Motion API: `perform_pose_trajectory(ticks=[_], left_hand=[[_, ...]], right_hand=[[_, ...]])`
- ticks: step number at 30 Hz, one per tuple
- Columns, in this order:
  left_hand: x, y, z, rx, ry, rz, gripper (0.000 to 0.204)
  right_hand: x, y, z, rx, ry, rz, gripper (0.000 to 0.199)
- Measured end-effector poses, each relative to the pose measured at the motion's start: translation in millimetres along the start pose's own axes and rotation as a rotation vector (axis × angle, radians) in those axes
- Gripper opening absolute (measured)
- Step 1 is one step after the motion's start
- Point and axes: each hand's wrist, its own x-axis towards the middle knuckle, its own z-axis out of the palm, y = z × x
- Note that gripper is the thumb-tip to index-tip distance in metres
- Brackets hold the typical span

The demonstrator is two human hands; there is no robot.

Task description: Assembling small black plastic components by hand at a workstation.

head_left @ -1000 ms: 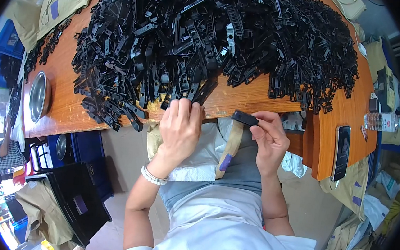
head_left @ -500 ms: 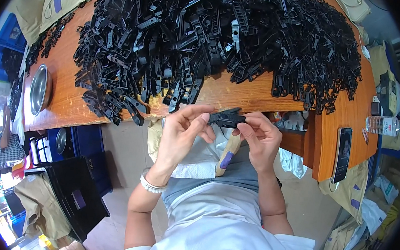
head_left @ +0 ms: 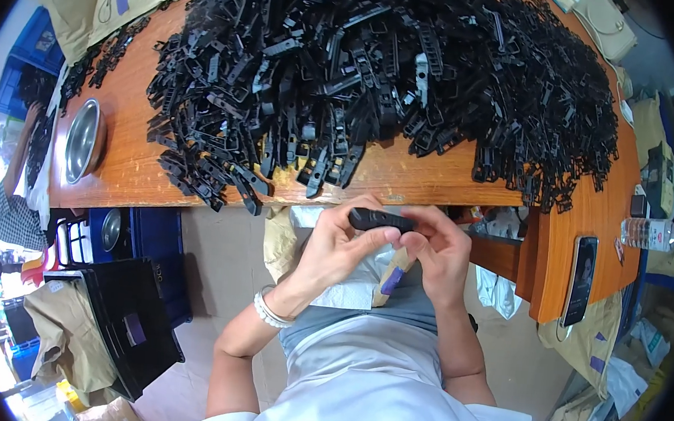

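Note:
A small elongated black plastic part [head_left: 378,220] is held just off the table's front edge, its smooth rounded side showing. My left hand [head_left: 337,247] grips its left end, with the thumb stretched along below it. My right hand [head_left: 444,256] pinches the other end between thumb and fingers. The thumbs nearly meet under the part. Its underside and the fingertips behind it are hidden. Beyond my hands, a large heap of similar black plastic parts [head_left: 317,72] covers much of the wooden table [head_left: 428,178].
A metal bowl [head_left: 84,142] sits at the table's left. On the right are a phone [head_left: 580,280] and a plastic bottle [head_left: 647,234]. A black crate [head_left: 123,324] stands at lower left. Another person [head_left: 9,206] reaches toward black parts at far left.
The black part has been turned, so a smooth face shows instead of the jagged one with a piece sticking up. My hands have drawn closer together, and the view has shifted slightly.

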Motion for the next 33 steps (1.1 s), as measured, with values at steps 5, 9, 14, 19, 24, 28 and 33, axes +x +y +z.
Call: perform_pose_trajectory(ticks=[5, 9, 14, 19, 24, 28, 33], left_hand=[[19, 10, -27, 0.158, -0.198, -0.093, 0.025], [99, 64, -72, 0.956, 0.397, 0.884, 0.010], [163, 108, -124, 1.569, 0.803, 0.549, 0.015], [157, 118, -145, 1.068, 0.730, 0.452, 0.020], [86, 90, -86, -0.024, 0.216, 0.142, 0.032], [40, 55, -56, -0.012, -0.063, -0.147, 0.038], [9, 46, -38, 0.317, -0.200, -0.120, 0.033]], right_hand=[[4, 4, 1, 0.107, -0.048, 0.088, 0.022], [8, 10, -11, 0.091, 0.043, 0.023, 0.021], [0, 11, -11, 0.077, -0.025, 0.119, 0.018], [1, 12, -13, 0.087, -0.029, 0.121, 0.017], [10, 6, -13, 0.095, -0.057, 0.059, 0.018], [13, -8, -5, 0.022, -0.150, -0.048, 0.019], [16, -12, -8, -0.414, -0.184, -0.356, 0.019]])
